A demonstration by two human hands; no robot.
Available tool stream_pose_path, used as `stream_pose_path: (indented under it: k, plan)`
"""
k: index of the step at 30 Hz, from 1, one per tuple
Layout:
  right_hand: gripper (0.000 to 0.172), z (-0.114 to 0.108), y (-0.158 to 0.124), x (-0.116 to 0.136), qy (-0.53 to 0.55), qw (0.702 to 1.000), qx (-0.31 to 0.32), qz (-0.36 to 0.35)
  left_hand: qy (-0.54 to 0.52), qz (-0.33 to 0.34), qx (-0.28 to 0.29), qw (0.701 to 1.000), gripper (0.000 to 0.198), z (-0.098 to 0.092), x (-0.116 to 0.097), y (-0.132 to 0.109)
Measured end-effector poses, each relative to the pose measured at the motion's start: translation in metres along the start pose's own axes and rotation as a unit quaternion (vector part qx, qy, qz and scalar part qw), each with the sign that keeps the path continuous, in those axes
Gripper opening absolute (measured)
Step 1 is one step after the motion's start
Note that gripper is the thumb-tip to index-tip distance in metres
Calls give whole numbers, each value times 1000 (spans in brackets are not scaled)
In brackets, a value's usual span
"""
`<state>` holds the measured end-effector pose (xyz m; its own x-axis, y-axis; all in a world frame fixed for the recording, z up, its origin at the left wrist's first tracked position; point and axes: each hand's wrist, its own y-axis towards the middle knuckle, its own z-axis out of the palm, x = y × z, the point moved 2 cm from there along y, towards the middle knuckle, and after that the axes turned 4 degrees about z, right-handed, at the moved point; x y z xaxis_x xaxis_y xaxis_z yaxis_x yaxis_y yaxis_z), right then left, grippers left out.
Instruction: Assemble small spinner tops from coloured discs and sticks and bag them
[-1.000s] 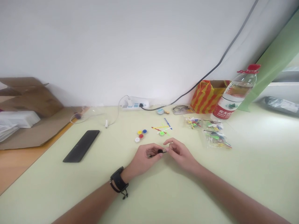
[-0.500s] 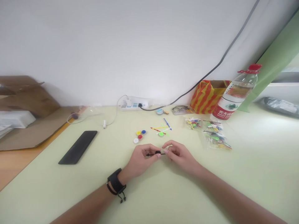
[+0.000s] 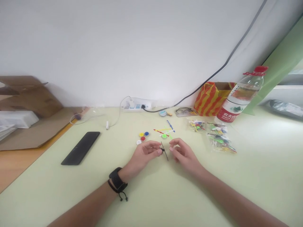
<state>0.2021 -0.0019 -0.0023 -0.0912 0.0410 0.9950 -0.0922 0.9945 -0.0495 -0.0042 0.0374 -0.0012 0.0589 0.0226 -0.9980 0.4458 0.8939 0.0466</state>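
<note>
Thumb and forefinger of my left hand (image 3: 143,155) pinch a small black arrow spinner (image 3: 163,150) by its round hub. Its thin arrow stands tilted, edge-on to me, between my two hands. My right hand (image 3: 184,155) is just right of the arrow, fingers bent and slightly apart, holding nothing I can see. Beyond my hands lie a yellow disc (image 3: 141,134), a blue disc (image 3: 146,134), a red disc (image 3: 142,138) and a white disc (image 3: 139,142), partly hidden by my left hand. A green disc (image 3: 164,136) lies beside loose coloured arrows, among them a blue arrow (image 3: 170,125).
Bagged spinner parts (image 3: 221,142) lie at right, before a water bottle (image 3: 239,97) and a striped bag (image 3: 208,99). A power strip (image 3: 136,105) with cables sits by the wall. At left are a black flat case (image 3: 80,148) and a cardboard box (image 3: 33,101).
The black arrow has turned from lying sideways to standing tilted, edge-on. My right fingers have come away from its end and moved slightly right. My left hand keeps its pinch.
</note>
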Motion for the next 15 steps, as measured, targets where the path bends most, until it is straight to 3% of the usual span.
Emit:
stream_pose_path:
  k: [5, 9, 11, 12, 15]
  plan:
    - [31, 4, -5, -3, -47, 996, 24, -67, 1, -12, 1, 1000, 33, 0, 1, 2]
    - [48, 5, -7, -5, -35, 995, 5, -94, -3, -14, 8, 1000, 33, 0, 0, 2]
    - [28, 4, -7, -5, -37, 995, 1, -92, -6, -19, 12, 1000, 33, 0, 1, 2]
    - [26, 3, -7, -5, -38, 996, 10, -82, -8, -22, 11, 1000, 33, 0, 1, 2]
    - [62, 0, -5, -3, -28, 997, 43, -61, -16, -28, 4, 999, 34, 0, 1, 1]
